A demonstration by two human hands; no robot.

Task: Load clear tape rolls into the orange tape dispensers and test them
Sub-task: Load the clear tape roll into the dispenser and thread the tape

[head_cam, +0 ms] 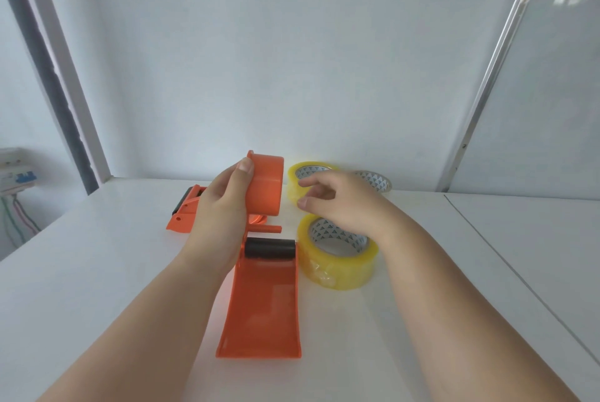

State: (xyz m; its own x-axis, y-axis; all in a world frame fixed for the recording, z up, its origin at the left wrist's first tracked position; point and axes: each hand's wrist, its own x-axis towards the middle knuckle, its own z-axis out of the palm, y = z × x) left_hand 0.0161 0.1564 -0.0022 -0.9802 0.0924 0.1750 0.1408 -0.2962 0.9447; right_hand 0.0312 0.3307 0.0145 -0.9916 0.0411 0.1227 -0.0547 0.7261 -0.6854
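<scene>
My left hand (224, 206) grips an orange tape dispenser (263, 297) by its round drum end, lifted above the white table; its black roller and flat orange plate point toward me. A second orange dispenser (185, 211) lies on the table behind my left hand, mostly hidden by it. Three yellowish clear tape rolls lie flat to the right: a near roll (337, 262), a far roll (303, 180) and a thinner one (378, 180) behind my right hand. My right hand (341, 203) hovers with loosely curled fingers over the near roll, beside the far roll, holding nothing.
The white table (97, 271) meets a white wall at the back. A seam (519, 275) in the tabletop runs diagonally at the right. A dark frame post (48, 76) stands at the left, with an electrical box and wires (16, 174) beyond the table's left edge.
</scene>
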